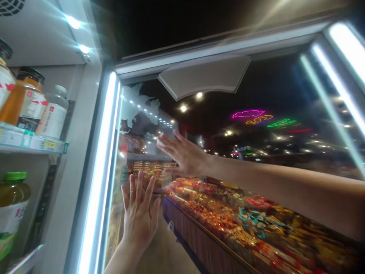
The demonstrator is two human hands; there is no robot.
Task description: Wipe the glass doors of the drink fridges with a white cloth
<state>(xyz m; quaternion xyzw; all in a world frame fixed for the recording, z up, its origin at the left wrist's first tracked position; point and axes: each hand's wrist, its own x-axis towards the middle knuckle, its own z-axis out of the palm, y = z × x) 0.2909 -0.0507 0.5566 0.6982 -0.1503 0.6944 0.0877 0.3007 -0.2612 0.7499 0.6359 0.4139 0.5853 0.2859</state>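
In front of me is the glass door (pixel 273 91) of a lit fridge cabinet. My left hand (pixel 140 217) is raised against it with fingers spread, palm toward the glass, holding nothing visible. My right hand (pixel 188 154) reaches in from the right, higher up. Its fingers are stretched out toward the glass and smeared by motion. A pale patch shows at its fingertips; whether it is glare or something thin and white, I cannot make out. Contact with the pane is not clear for either hand.
Bottles of orange drink (pixel 24 101) and a clear bottle (pixel 54 112) stand on a shelf (pixel 34 142) at left. A green-capped bottle (pixel 13 205) is below. Bright light strips (pixel 98 175) edge the door. Beyond the glass runs a long bin (pixel 199 228) of colourful wrapped goods.
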